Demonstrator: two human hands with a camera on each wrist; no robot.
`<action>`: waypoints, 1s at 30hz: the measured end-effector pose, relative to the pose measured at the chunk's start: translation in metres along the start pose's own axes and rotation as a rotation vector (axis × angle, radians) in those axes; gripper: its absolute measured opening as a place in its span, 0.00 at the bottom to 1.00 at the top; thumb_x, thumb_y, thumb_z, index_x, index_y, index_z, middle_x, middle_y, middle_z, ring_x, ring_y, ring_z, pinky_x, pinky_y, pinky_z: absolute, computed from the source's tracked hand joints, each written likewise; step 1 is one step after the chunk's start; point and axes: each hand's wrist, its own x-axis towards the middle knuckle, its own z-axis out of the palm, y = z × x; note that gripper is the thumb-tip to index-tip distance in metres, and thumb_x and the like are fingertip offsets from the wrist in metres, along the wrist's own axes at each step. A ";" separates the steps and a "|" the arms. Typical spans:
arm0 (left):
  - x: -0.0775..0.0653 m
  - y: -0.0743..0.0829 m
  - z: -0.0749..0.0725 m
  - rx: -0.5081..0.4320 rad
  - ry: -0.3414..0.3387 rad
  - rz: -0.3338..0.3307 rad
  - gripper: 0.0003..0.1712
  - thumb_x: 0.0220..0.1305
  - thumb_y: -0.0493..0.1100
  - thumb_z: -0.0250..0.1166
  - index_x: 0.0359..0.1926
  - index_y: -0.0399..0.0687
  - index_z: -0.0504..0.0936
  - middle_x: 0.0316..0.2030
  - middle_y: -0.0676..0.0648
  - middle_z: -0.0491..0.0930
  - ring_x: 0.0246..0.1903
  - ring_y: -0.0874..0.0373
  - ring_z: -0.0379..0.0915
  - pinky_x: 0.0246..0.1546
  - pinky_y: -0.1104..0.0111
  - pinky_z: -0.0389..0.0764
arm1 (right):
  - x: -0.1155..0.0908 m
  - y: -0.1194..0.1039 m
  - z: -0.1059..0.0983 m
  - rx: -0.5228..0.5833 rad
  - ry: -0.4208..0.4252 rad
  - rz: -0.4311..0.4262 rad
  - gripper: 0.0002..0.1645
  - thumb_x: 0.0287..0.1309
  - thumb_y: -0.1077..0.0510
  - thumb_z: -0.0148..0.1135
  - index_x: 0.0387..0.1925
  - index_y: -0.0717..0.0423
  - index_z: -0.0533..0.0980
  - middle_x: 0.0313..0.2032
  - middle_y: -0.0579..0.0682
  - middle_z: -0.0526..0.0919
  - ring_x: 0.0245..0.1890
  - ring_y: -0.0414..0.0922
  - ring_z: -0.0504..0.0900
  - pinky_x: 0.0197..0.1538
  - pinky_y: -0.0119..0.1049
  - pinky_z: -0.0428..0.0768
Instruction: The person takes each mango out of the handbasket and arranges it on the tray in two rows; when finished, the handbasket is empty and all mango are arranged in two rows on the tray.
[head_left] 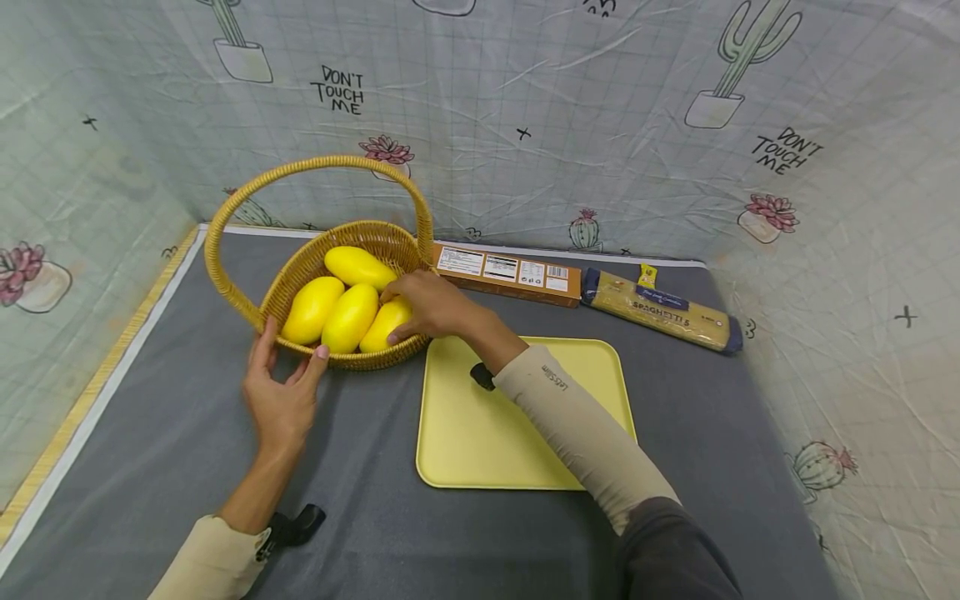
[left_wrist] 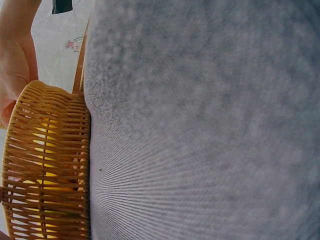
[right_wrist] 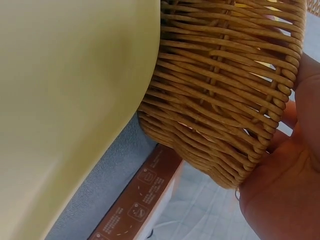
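Observation:
A wicker basket (head_left: pixel 378 360) with a tall hoop handle stands at the left of the table, holding several yellow mangoes (head_left: pixel 349 320). My left hand (head_left: pixel 283 400) holds the basket's front left rim near the handle's foot. Reaching in over the right rim, my right hand (head_left: pixel 438 308) grips the rightmost mango (head_left: pixel 385 325) between thumb and fingers. In the right wrist view, the right hand (right_wrist: pixel 285 190) is above the woven wall (right_wrist: pixel 220 85), which hides most of the fruit. The left wrist view shows yellow through the basket's weave (left_wrist: pixel 47 160).
Beside the basket lies a yellow tray (head_left: pixel 480 425), partly under my right forearm. Along the back edge are a brown box (head_left: pixel 510 275) and a spaghetti packet (head_left: pixel 660 310), with a small yellow item (head_left: pixel 647 275) behind it. Printed cloth (head_left: pixel 480 108) hangs around the table.

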 end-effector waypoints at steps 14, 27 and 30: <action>0.001 0.001 0.000 -0.003 -0.004 -0.003 0.48 0.65 0.38 0.76 0.81 0.54 0.65 0.83 0.49 0.57 0.81 0.50 0.55 0.65 0.58 0.81 | -0.011 -0.005 -0.005 0.046 0.093 0.040 0.43 0.56 0.42 0.82 0.69 0.53 0.79 0.67 0.48 0.83 0.69 0.49 0.75 0.75 0.42 0.72; 0.002 0.002 0.000 -0.024 0.005 -0.035 0.46 0.64 0.38 0.77 0.80 0.53 0.68 0.81 0.49 0.62 0.78 0.49 0.58 0.68 0.52 0.80 | -0.022 -0.016 -0.014 0.071 0.236 0.076 0.43 0.55 0.41 0.81 0.69 0.51 0.79 0.67 0.48 0.82 0.69 0.49 0.75 0.76 0.44 0.71; 0.001 0.003 -0.001 -0.022 0.003 -0.037 0.46 0.64 0.39 0.77 0.80 0.53 0.68 0.79 0.49 0.63 0.78 0.50 0.59 0.68 0.51 0.80 | -0.026 -0.017 -0.015 0.094 0.274 0.097 0.44 0.55 0.40 0.81 0.69 0.50 0.79 0.67 0.47 0.82 0.71 0.48 0.75 0.77 0.45 0.69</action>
